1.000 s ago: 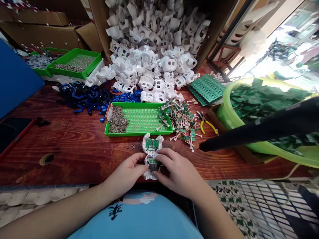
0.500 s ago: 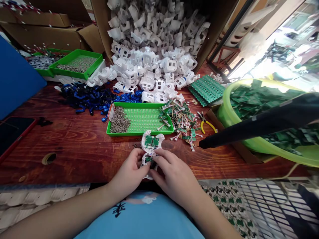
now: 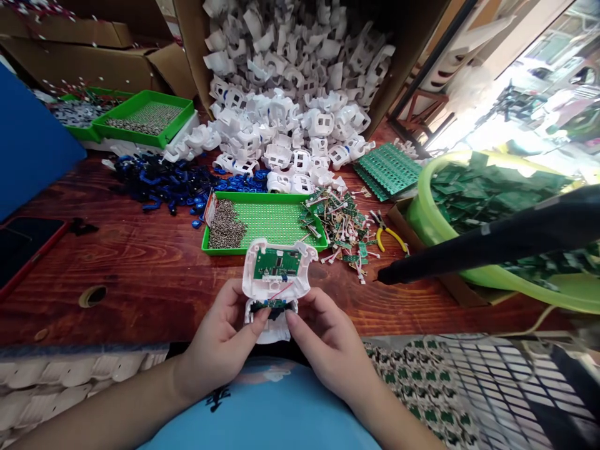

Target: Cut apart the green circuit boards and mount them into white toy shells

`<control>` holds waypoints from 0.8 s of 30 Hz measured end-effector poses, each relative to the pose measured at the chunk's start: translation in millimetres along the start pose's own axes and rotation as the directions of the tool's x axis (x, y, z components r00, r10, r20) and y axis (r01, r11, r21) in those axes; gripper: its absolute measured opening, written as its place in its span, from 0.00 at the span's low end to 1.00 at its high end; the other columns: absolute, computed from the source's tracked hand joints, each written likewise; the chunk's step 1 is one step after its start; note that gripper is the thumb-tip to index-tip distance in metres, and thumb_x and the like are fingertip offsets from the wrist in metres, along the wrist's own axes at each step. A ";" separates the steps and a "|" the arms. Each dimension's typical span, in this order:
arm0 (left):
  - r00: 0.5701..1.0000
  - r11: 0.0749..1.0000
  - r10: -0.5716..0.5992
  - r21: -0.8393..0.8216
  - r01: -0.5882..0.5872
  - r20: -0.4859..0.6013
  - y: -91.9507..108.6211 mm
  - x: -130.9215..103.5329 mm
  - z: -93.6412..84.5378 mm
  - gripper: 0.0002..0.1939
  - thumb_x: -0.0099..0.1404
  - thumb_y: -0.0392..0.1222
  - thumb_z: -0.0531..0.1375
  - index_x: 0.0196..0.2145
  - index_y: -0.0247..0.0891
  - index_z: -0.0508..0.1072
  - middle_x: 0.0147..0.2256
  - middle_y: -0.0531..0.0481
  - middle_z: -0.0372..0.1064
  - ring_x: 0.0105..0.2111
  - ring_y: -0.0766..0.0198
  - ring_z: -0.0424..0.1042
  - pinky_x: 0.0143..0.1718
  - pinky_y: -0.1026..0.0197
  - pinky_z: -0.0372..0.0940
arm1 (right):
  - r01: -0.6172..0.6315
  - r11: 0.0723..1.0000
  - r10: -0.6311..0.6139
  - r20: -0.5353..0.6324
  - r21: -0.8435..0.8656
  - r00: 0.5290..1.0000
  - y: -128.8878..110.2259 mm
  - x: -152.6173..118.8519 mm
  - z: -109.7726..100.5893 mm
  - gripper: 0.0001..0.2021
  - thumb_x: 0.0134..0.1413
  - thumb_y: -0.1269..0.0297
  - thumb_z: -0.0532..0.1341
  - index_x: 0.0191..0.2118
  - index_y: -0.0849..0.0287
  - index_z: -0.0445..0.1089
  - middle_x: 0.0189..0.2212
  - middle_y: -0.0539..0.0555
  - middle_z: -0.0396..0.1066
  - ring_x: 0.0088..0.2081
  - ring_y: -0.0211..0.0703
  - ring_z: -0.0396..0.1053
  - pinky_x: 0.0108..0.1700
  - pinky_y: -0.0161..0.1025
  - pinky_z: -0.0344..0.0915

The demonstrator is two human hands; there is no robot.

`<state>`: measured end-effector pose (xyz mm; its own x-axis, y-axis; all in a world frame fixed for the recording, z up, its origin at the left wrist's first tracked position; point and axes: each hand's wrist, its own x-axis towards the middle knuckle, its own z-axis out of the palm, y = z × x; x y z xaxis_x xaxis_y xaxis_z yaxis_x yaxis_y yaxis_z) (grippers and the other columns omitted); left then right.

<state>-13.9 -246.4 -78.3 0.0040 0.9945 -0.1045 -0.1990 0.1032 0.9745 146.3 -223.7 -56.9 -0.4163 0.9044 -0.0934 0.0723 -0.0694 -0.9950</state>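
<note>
Both hands hold a white plastic housing up near the table's front edge. Its upper half is tilted to face me and has a green circuit board inside. A thin pink wire runs down to a smaller board in the lower half, which also carries dark parts. My left hand grips the left side, thumb on the lower half. On the opposite side my right hand grips it, thumb pressed to the lower half's edge. Fingers behind the housing are hidden.
Beyond the housing stands a green tray with small screws. Wired boards and yellow-handled pliers lie to its right. A black tool juts in before a green tub. White shells and blue parts are piled behind.
The housing has been raised toward me and tilted up, showing more of its inside. My hands have moved apart from over the lower half to its two sides.
</note>
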 end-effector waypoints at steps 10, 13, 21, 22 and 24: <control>0.996 0.994 0.082 0.066 -0.085 0.045 -2.5 -6.1 -8.8 0.11 0.62 0.34 0.56 0.42 0.44 0.61 0.40 0.55 0.70 0.39 0.70 0.70 0.41 0.71 0.64 | 0.058 0.998 -0.061 -0.120 -0.027 0.991 1.5 6.2 17.4 0.06 0.49 0.70 0.56 0.36 0.58 0.63 0.31 0.51 0.64 0.29 0.35 0.62 0.32 0.32 0.63; 0.999 1.000 0.002 0.023 -0.003 0.033 3.7 -2.8 -6.9 0.14 0.62 0.36 0.57 0.45 0.42 0.60 0.42 0.51 0.70 0.40 0.67 0.70 0.40 0.68 0.65 | 0.048 0.996 -0.039 -0.127 0.070 0.991 2.6 10.1 20.6 0.06 0.48 0.69 0.56 0.35 0.58 0.63 0.29 0.49 0.64 0.29 0.34 0.62 0.32 0.32 0.62; 0.983 0.987 -0.149 -0.042 0.154 0.110 16.4 7.1 -11.4 0.17 0.60 0.38 0.58 0.47 0.40 0.64 0.46 0.49 0.69 0.45 0.62 0.68 0.45 0.66 0.63 | -0.065 0.978 0.088 -0.111 0.198 0.990 5.4 15.8 24.8 0.07 0.48 0.67 0.58 0.36 0.58 0.62 0.27 0.47 0.61 0.26 0.33 0.58 0.28 0.30 0.59; 0.979 0.986 -0.160 -0.028 0.165 0.126 17.0 7.3 -13.1 0.17 0.60 0.38 0.57 0.48 0.39 0.65 0.46 0.49 0.69 0.44 0.62 0.69 0.44 0.65 0.64 | -0.072 0.978 0.094 -0.106 0.196 0.990 5.5 16.0 25.5 0.07 0.48 0.67 0.58 0.36 0.58 0.62 0.27 0.47 0.61 0.26 0.32 0.58 0.28 0.30 0.59; 0.968 0.980 -0.200 0.008 0.201 0.149 18.2 7.2 -16.0 0.17 0.61 0.40 0.56 0.49 0.38 0.65 0.44 0.48 0.71 0.42 0.61 0.70 0.41 0.64 0.65 | -0.074 0.980 0.093 -0.096 0.184 0.991 5.5 16.7 27.3 0.07 0.49 0.66 0.58 0.36 0.58 0.62 0.27 0.47 0.61 0.26 0.33 0.58 0.28 0.30 0.59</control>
<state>-33.2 -237.6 -64.5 0.1900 0.9449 -0.2664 -0.1867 0.3012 0.9351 114.9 -220.5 -64.9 -0.3192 0.9301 -0.1817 -0.0652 -0.2128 -0.9749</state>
